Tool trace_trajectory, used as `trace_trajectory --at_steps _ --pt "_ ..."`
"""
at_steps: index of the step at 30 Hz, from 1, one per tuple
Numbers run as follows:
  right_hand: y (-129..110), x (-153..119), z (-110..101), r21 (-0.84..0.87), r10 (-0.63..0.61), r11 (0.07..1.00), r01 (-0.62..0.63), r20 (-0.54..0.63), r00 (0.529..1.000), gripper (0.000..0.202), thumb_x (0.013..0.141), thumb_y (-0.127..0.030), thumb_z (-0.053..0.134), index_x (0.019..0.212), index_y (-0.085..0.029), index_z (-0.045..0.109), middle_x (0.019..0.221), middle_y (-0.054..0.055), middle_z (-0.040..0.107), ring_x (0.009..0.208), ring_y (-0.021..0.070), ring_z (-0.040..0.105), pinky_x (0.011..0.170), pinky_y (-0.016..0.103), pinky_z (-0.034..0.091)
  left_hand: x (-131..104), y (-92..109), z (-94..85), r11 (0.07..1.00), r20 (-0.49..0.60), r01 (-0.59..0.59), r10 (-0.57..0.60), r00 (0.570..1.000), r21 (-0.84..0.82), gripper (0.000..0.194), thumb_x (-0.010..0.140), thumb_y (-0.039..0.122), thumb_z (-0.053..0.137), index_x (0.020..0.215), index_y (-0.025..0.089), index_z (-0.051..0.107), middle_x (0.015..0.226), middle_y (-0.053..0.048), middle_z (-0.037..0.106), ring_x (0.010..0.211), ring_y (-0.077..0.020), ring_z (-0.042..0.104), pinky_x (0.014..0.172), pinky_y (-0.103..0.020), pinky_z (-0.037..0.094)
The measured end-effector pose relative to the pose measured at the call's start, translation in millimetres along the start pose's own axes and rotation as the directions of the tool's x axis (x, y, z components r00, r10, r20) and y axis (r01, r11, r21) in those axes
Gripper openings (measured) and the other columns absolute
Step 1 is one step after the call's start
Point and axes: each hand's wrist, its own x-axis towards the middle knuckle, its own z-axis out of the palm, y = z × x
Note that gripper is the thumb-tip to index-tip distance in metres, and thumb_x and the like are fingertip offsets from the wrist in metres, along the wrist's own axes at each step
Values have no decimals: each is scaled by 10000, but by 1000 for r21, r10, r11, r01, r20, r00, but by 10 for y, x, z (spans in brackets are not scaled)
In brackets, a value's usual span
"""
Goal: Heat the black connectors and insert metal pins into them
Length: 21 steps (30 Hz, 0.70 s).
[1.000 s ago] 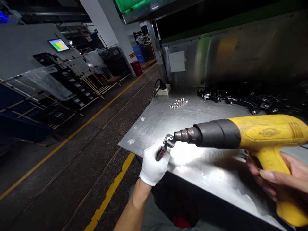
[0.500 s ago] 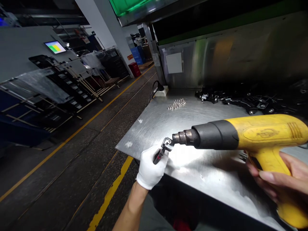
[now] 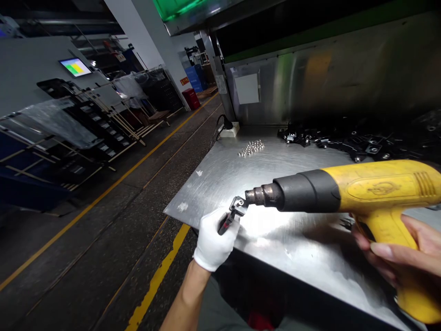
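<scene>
My left hand (image 3: 215, 239), in a white glove, is closed around a small black part (image 3: 238, 205) with a round metal insert in its upper end. The part's lower portion is hidden by the glove. My bare right hand (image 3: 392, 253) grips the handle of a yellow heat gun (image 3: 382, 186) with a black collar. Its stepped metal nozzle (image 3: 263, 196) points left, with the tip right beside the black part; whether they touch I cannot tell. Both are held over the front of the steel table (image 3: 296, 243).
Small shiny metal pieces (image 3: 251, 148) lie grouped on the table. Many black parts (image 3: 365, 145) are heaped along its back right. A white power strip (image 3: 229, 130) with a black plug sits at the back left corner. Beyond the left edge is a floor with yellow lines and racks (image 3: 99, 124).
The whole view has shifted very slightly. Both hands, the black part and the heat gun keep the same positions relative to each other.
</scene>
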Motion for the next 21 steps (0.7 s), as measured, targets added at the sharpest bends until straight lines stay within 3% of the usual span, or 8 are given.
trace_trajectory --at_steps 8,21 --pt "-32 -11 34 -18 -33 999 33 3 999 424 679 -488 840 930 -212 639 687 48 604 529 216 533 453 348 473 5 12 -15 1000 13 -24 24 1000 -4 136 889 236 596 784 169 653 682 1 609 618 -131 538 615 -239 412" --pt "110 36 -88 -35 -47 998 50 79 996 473 692 -526 814 995 -220 618 724 33 611 556 209 539 476 334 456 20 -1 -23 999 25 -29 29 999 12 167 900 264 587 776 163 636 663 5 576 605 -127 518 613 -246 398"
